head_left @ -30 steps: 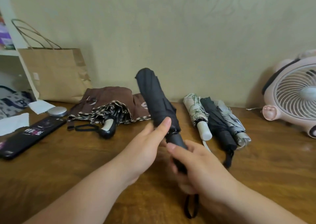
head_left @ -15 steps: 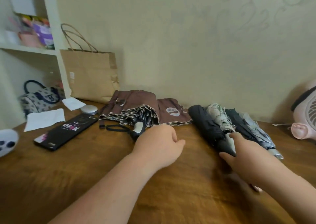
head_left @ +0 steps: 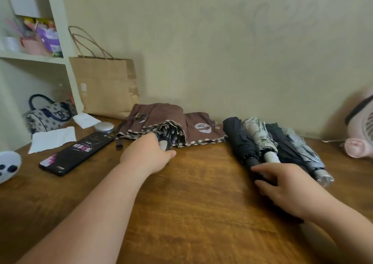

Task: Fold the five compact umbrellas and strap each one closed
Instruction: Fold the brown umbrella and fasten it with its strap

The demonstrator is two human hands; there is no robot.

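Brown umbrella (head_left: 161, 118) on bench (head_left: 201, 193) by wall, canopy loose and bunched, strap (head_left: 119, 145) hanging free at its left. Left hand (head_left: 149, 154) curled round its handle (head_left: 164, 145) at near end. Right of brown umbrella: four rolled ones in tight row, touching: black umbrella (head_left: 240, 140), floral umbrella (head_left: 260, 138), dark umbrella (head_left: 284, 144), grey umbrella (head_left: 302, 152), handles toward person. Right hand (head_left: 286, 185) lies on black umbrella's handle, fingers fairly straight, spread, not gripping. Left of brown umbrella: bag (head_left: 105, 86) at wall, phone (head_left: 78, 152) flat.

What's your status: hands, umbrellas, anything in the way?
Left hand grips brown umbrella by its handle. Right hand rests on black umbrella handle. Brown one loose, unstrapped. Phone lies left, apart.
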